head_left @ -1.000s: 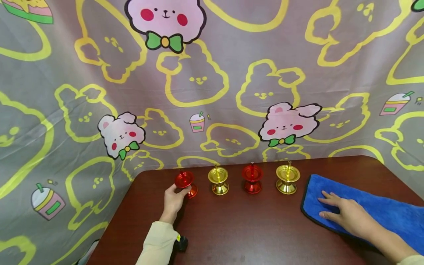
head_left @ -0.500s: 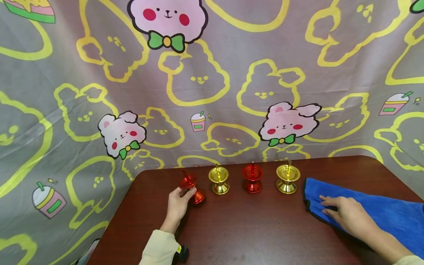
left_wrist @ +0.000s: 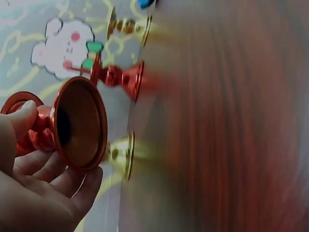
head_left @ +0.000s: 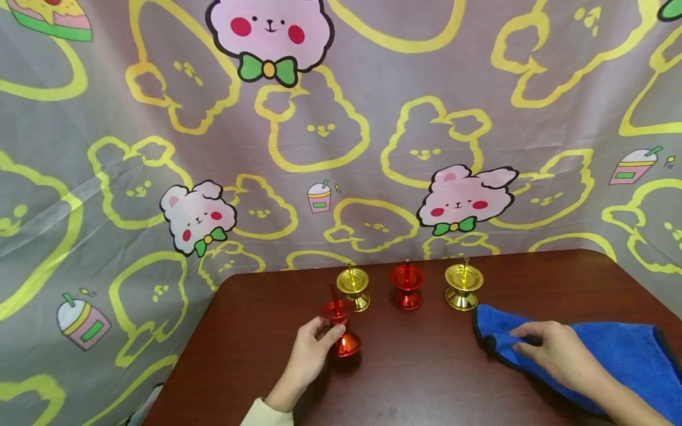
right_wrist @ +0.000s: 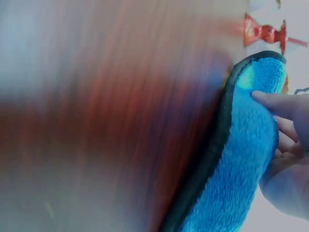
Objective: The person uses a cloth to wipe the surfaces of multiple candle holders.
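Note:
My left hand (head_left: 311, 355) grips a shiny red candlestick (head_left: 346, 344) by its narrow stem, raised off the table. The left wrist view shows the hollow underside of its base (left_wrist: 79, 128), with the thumb across the stem and the fingers beneath. At the right, my right hand (head_left: 554, 349) pinches the near-left part of a blue cloth (head_left: 613, 349) with a dark border. In the right wrist view the thumb presses on the blue cloth (right_wrist: 236, 159) and the other fingers lie behind it.
Along the table's back stand a gold candlestick (head_left: 361, 300), partly behind the held one, a red candlestick (head_left: 407, 296) and another gold candlestick (head_left: 462, 296). The dark wooden table (head_left: 415, 378) ends at a patterned curtain (head_left: 373, 148).
My left hand has lifted the left red candlestick and carried it right and nearer, tilting it. My right hand has gathered the cloth's edge, and the cloth has shifted left and bunched.

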The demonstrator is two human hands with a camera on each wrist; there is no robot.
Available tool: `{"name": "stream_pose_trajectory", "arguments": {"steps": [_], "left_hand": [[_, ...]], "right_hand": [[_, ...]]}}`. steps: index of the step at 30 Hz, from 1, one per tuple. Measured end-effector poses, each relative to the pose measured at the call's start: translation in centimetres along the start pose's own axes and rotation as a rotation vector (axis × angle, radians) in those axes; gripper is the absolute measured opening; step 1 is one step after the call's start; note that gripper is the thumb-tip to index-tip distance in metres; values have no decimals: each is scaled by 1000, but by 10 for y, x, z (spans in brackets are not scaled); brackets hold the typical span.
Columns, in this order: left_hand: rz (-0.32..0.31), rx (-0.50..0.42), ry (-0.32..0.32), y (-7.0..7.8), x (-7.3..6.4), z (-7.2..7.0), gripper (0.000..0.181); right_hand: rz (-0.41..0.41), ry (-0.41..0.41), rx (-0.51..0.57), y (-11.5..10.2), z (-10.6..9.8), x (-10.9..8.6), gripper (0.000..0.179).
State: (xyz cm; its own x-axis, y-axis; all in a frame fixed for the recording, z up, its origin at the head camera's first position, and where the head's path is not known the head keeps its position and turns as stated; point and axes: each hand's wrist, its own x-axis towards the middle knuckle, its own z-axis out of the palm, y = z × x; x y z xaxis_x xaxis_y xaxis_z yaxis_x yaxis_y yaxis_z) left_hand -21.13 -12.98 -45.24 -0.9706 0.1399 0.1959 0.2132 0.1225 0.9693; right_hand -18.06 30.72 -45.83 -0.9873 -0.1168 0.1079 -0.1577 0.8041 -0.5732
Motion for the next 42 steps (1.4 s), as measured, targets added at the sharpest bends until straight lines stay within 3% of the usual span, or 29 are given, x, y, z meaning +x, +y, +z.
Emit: {"name": "stream_pose_trajectory", "arguments": {"steps": [7,16,21,26,30,35,40,42], "left_hand": [[13,2,-120,11,-11,28,27],[50,-10,-234,16,-21,60,22],[64,-47,-278,21,-24,72,22],[45,-93,-314,24,-28,82,21],[30,-134,-340,27,-31,88,23],[54,-132,-367,29,-32,93,24],[67,-126,-393,29,-32,91,25],[66,-131,-418,30,-33,90,26]], "right_hand": [[14,10,161,-30,7,-7,13],[11,170,364,-83,14,-8,18],[-9,255,515,-103,18,-8,21],[-46,297,597,-119,22,-10,22],[-118,283,621,-126,28,-13,23],[-202,203,615,-129,32,-16,28],[-260,148,553,-127,32,-19,31],[-323,145,536,-125,34,-19,33]]}}
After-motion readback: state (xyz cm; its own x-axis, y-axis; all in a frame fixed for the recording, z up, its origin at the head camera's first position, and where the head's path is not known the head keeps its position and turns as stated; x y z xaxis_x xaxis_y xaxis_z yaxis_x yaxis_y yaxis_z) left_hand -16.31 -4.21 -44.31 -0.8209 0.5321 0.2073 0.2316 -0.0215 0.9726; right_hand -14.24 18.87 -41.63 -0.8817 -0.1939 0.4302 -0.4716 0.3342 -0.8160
